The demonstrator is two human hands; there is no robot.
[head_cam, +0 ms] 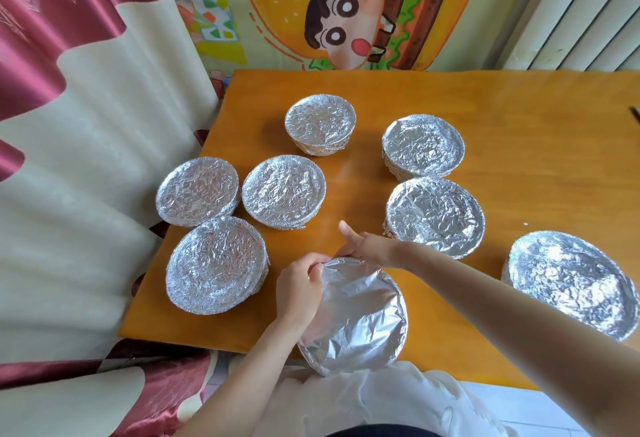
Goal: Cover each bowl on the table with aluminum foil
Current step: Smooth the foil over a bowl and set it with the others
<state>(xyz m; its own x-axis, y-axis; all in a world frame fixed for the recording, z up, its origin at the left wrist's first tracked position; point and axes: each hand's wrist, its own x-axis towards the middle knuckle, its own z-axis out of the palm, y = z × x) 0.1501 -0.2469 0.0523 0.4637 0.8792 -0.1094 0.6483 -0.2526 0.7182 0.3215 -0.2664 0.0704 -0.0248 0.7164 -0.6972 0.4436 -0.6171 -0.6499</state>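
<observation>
- Foil [360,319] lies across the nearest bowl [398,332], which sits at the near edge of the table [519,159], close to the person's lap, likely so both arms can reach round it easily.
- Left hand [299,293] rests on the bowl's left rim, its grip pinching a fold of foil at the far-left edge, seemingly to tuck it down over the lip.
- Right hand [367,246] reaches to the far rim, fingers curled onto the foil's edge and thumb lifted off it; working the same stretch from either side would keep the sheet from sliding.
- Sheet on this bowl looks smoother and looser than the others, so I judge its crimping unfinished.
- Seven other bowls stand farther out, all wrapped tight: three at the left [216,265], one at the back [320,128], two right of centre [434,216] and one at the far right [571,282]. Pushed away like that, they leave the near edge as working room.
- By the look of it, this is the last bowl to cover.
</observation>
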